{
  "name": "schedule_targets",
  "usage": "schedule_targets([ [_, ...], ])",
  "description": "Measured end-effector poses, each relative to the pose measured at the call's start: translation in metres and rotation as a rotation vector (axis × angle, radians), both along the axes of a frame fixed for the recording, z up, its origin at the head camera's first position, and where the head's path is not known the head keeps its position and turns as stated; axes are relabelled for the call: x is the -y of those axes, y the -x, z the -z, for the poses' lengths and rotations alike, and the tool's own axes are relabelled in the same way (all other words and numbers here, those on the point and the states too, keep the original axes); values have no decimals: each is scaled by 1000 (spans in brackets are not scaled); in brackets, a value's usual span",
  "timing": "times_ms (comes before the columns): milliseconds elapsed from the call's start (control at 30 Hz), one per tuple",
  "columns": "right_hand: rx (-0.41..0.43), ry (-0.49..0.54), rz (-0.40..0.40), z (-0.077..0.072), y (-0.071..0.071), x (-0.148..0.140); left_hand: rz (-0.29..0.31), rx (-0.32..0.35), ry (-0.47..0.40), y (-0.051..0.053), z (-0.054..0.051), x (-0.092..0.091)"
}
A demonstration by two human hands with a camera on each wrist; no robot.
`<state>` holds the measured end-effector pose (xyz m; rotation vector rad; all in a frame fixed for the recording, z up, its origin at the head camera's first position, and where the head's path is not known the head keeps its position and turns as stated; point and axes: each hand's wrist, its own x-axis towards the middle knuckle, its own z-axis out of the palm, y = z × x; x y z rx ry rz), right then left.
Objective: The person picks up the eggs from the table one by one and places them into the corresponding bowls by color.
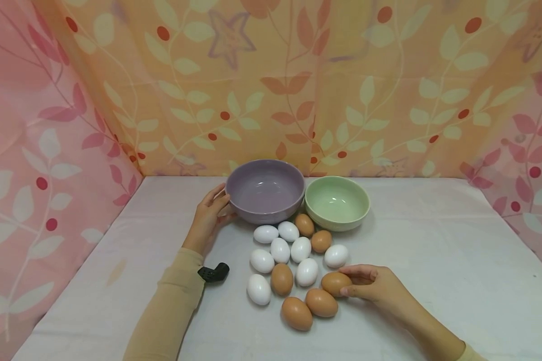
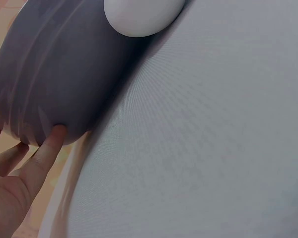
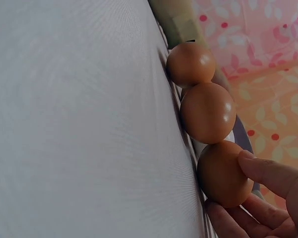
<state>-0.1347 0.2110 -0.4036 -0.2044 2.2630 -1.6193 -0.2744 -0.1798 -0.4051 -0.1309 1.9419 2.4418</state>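
My right hand (image 1: 379,287) pinches a brown egg (image 1: 336,284) between thumb and fingers; the egg lies low at the table. In the right wrist view, the thumb (image 3: 268,173) presses one side of this egg (image 3: 226,174), and two more brown eggs stand in line behind it. My left hand (image 1: 209,213) touches the left side of a purple bowl (image 1: 265,217). The left wrist view shows its fairly straight fingers (image 2: 52,141) against the bowl's outer wall (image 2: 74,64). Inside, the purple bowl holds nothing.
A smaller green bowl (image 1: 339,223) stands right beside the purple one, also with nothing inside. Several white eggs (image 1: 307,272) and brown eggs (image 1: 296,313) lie in a cluster before the bowls. Patterned cloth (image 1: 271,85) hangs behind the white-covered table (image 1: 433,240).
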Motion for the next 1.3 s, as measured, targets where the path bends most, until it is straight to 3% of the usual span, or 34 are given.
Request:
schedule_targets([
  [400, 3, -65, 67, -4, -1, 4, 0, -1, -7, 1, 1, 0],
  [700, 12, -135, 138, -18, -1, 1, 0, -2, -7, 0, 1, -1],
  [1000, -62, -175, 144, -41, 10, -1, -26, 1, -34, 0, 2, -2],
  [1300, -110, -156, 144, -60, 27, 5, -36, -20, -5, 2, 4, -1],
])
